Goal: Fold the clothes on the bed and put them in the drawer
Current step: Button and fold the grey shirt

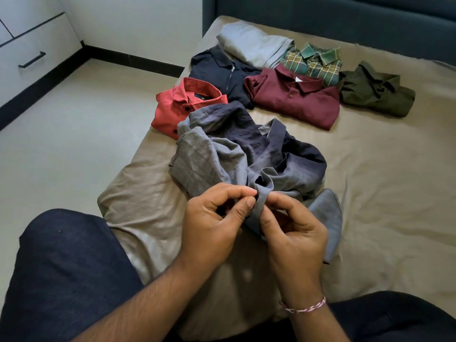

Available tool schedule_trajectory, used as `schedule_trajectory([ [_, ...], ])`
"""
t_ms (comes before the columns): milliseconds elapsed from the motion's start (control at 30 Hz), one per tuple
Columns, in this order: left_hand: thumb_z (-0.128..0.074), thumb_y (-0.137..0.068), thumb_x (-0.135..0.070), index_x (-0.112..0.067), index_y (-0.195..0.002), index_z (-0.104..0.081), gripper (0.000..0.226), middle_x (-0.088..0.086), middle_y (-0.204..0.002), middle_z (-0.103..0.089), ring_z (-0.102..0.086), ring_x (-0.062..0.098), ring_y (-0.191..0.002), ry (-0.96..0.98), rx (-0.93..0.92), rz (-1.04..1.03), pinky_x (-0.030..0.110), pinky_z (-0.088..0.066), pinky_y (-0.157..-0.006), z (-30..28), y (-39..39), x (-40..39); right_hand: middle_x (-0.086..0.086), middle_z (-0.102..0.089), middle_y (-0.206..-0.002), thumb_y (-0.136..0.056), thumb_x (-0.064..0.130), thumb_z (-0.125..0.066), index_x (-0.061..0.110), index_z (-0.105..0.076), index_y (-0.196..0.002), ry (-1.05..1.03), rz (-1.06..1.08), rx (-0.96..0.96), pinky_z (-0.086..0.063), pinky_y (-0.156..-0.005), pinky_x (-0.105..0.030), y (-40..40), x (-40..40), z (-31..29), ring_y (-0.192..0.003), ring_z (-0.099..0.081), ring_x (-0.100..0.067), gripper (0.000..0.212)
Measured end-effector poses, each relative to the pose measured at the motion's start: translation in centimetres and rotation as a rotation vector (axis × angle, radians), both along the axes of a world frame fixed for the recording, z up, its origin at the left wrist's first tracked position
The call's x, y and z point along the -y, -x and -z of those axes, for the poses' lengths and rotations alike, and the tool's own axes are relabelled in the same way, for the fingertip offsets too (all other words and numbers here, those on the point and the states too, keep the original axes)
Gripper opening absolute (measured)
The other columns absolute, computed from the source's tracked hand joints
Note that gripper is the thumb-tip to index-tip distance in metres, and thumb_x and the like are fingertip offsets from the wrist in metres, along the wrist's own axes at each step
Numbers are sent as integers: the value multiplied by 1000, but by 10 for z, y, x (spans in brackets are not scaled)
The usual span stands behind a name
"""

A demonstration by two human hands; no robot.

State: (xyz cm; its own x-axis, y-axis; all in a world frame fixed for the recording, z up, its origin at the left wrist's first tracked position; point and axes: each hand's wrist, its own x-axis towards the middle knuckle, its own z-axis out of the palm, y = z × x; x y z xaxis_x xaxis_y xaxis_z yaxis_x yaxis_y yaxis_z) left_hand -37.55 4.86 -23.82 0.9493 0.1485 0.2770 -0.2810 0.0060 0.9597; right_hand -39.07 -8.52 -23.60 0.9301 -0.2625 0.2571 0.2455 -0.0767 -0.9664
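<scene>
Drawer unit [29, 49]: white fronts, one dark bar handle [32, 59], far left beside the floor [81, 134]; drawers closed.

Knee, left [64, 262]: dark trousers, lower left corner, resting on the bed's near edge.

Bed [382, 193]: tan sheet, dark blue headboard [345, 18] at the top.

Red shirt [183, 108]: folded, collar up, black buttons, at the bed's left edge; its near corner lies under the grey shirt.

Grey shirt [234, 154]: unfolded, crumpled in a heap mid-bed, dark lining showing; a loose part trails down to the hands.

Left hand [212, 225]: fingers curled, thumb and forefinger pinching a strip of the grey shirt's edge.

Navy polo [222, 72]: folded, zip collar, behind the red shirt.

Light grey garment [254, 45]: folded, furthest back, partly overlapping the navy polo.

Right hand [293, 235]: fingers curled, pinching the same strip just beside the left hand's fingertips; braided thread band [304, 307] on the wrist.

Maroon polo [296, 99]: folded, centre row.

Green plaid shirt [313, 61]: folded, behind the maroon polo, touching it.

Olive shirt [377, 92]: folded, rightmost, just beside the maroon polo.
</scene>
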Motion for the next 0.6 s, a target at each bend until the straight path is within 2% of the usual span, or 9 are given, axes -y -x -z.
schedule_trajectory([
  [67, -79, -88, -10, -17, -96, -80, 11, 6, -90, -77, -71, 32, -80, 26, -25, -3, 43, -60, -74, 0, 1, 0, -3, -78, -101, -86, 13, -78, 11, -78, -105, 47, -7, 23, -62, -86, -41, 0, -1, 0, -97, -75, -27, 19],
  [133, -81, -85, -10, -16, -93, -80, 10, 10, -85, -76, -69, 39, -76, 92, -68, -18, 41, -60, -71, 0, 1, 1, -1, -77, -101, -87, 12, -78, 13, -78, -106, 76, -10, 52, -61, -84, -35, 0, -1, -3, -96, -75, -25, 19],
  [200, -83, -84, -7, -16, -89, -80, 10, 7, -84, -78, -74, 26, -76, 135, -99, -16, 29, -60, -70, -1, 1, 1, 1, -77, -100, -87, 9, -78, 14, -77, -105, 112, -10, 80, -61, -83, -33, 0, -1, -3, -96, -74, -23, 19],
  [267, -82, -85, -4, -17, -88, -80, 13, 3, -86, -80, -75, 16, -80, 129, -114, -3, 24, -59, -74, -1, 0, 1, 3, -77, -100, -87, 7, -78, 15, -78, -105, 153, -6, 98, -60, -83, -31, -1, 0, -1, -96, -74, -21, 19],
  [433, -79, -88, -11, -15, -94, -81, 8, 2, -89, -80, -77, 19, -84, 89, -108, 9, 27, -60, -78, 0, 1, 0, 3, -76, -99, -87, 6, -79, 15, -77, -105, 194, 3, 112, -59, -83, -30, -2, 0, 0, -95, -74, -21, 20],
  [533, -85, -82, -21, -19, -94, -82, 12, 6, -86, -78, -74, 28, -79, 103, -139, 13, 35, -62, -74, 3, 2, 1, 5, -75, -97, -88, 10, -81, 20, -76, -103, 250, 20, 134, -60, -81, -32, -2, 1, 2, -92, -73, -19, 19],
  [600, -89, -80, -23, -20, -92, -81, 15, 5, -84, -77, -72, 27, -75, 82, -165, 8, 36, -62, -71, 5, 2, 1, 4, -74, -97, -89, 9, -81, 15, -77, -103, 343, 26, 154, -60, -80, -35, -3, 3, 5, -92, -73, -17, 16],
])
